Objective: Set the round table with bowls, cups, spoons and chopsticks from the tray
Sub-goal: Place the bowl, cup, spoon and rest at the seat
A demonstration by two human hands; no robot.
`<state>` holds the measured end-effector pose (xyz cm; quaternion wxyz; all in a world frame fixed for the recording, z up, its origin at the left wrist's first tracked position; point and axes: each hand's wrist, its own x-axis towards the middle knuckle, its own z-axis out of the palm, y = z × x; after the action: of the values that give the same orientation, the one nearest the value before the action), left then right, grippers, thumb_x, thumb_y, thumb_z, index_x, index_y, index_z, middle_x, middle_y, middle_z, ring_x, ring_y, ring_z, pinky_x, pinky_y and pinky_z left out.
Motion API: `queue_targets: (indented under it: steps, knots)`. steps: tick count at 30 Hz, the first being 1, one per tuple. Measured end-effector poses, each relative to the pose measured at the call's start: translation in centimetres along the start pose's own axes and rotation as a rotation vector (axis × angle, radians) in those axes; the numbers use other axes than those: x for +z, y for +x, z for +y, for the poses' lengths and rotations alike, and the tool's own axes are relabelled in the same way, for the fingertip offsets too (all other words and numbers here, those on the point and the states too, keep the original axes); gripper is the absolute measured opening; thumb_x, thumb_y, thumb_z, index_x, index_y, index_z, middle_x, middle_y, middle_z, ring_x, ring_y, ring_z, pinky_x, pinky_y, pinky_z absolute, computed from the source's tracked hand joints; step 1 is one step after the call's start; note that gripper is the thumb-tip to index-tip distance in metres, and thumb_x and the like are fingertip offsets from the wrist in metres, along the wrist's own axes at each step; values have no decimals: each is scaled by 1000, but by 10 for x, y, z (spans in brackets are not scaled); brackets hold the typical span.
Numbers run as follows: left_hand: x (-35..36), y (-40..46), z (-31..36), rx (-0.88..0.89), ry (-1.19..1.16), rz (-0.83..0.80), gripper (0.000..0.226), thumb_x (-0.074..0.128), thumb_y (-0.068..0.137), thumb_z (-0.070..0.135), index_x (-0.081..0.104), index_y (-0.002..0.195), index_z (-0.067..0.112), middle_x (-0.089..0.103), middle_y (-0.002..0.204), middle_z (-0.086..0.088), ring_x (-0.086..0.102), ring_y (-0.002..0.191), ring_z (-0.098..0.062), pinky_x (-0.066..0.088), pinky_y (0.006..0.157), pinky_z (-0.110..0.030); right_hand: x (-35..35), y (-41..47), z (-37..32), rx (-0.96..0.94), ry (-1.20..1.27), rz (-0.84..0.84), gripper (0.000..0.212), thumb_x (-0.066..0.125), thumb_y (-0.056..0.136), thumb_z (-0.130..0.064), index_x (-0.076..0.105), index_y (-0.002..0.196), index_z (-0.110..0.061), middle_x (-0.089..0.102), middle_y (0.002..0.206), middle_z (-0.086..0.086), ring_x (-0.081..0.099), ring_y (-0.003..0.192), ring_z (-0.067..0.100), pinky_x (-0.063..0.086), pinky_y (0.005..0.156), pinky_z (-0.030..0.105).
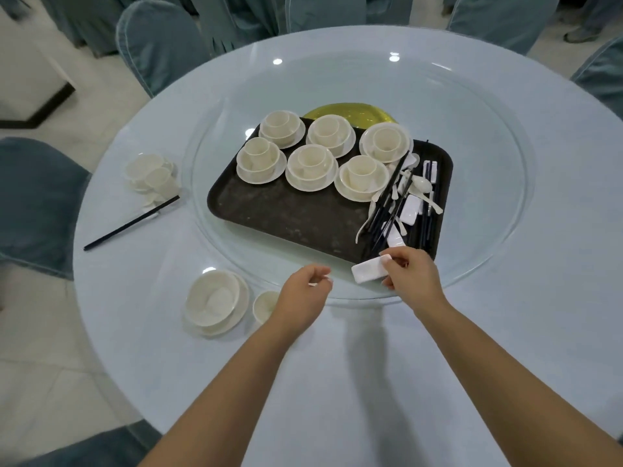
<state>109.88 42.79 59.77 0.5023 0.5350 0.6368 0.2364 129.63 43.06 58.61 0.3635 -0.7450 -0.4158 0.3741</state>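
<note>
A dark tray (279, 214) lies on the glass turntable (488, 183) and carries several cream bowl-and-cup sets (312, 166). A heap of white spoons, white rests and dark chopsticks (401, 200) fills the tray's right side. My right hand (409, 269) pinches a white rectangular rest (365, 272) just off the tray's near right corner. To its left, my left hand (305, 288) hovers with loosely curled fingers and holds nothing that I can make out. A bowl on a plate (215, 299) and a small cup (264, 305) stand on the near left of the table.
At the far left of the round table (438, 365) there is another place setting (151, 176) with a pair of dark chopsticks (131, 222). Teal-covered chairs (158, 45) ring the table. A yellow disc (350, 114) shows behind the tray.
</note>
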Motion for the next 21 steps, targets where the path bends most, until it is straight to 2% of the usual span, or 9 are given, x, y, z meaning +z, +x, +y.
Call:
queue_targets:
  steps: [4, 7, 10, 16, 18, 21]
  knots:
    - [4, -21, -17, -41, -32, 47, 16, 55, 93, 23, 62, 106, 31, 65, 101, 10, 65, 90, -10, 54, 79, -24, 13, -28, 0, 107, 164, -140, 12, 57, 95, -11, 68, 99, -13, 66, 85, 8, 62, 53, 8, 49, 50, 15]
    - [-4, -37, -38, -118, -104, 80, 14, 57, 92, 19, 65, 101, 25, 69, 96, 4, 68, 81, -9, 56, 75, -25, 35, -49, 9, 173, 190, -257, 10, 57, 95, -9, 65, 93, -15, 65, 80, 9, 62, 49, 7, 51, 50, 18]
    - [-22, -54, -68, -259, -240, 107, 13, 58, 90, 11, 68, 95, 18, 72, 92, -5, 68, 71, -12, 54, 67, -24, 61, -66, 23, 263, 195, -324, 11, 57, 95, -9, 66, 92, -15, 64, 82, 9, 62, 54, 12, 52, 53, 21]
    - [-71, -73, -129, -627, -571, 163, 17, 56, 94, 11, 65, 105, 3, 70, 100, -19, 68, 89, -32, 56, 72, -35, 111, -100, 46, 481, 251, -391, 10, 56, 93, -6, 65, 95, -7, 63, 89, 14, 59, 57, 19, 51, 53, 25]
    - [-84, -71, -145, -707, -578, 222, 19, 55, 95, 11, 61, 108, 0, 67, 101, -20, 65, 90, -32, 54, 75, -36, 126, -105, 48, 512, 256, -379, 10, 54, 93, -5, 64, 97, -6, 62, 93, 15, 59, 58, 19, 52, 53, 26]
    - [-100, -64, -160, -726, -540, 308, 20, 53, 97, 11, 56, 112, -1, 65, 98, -21, 63, 88, -32, 54, 77, -39, 145, -107, 45, 550, 265, -344, 11, 53, 94, -4, 63, 97, -6, 63, 91, 13, 59, 57, 18, 53, 52, 25]
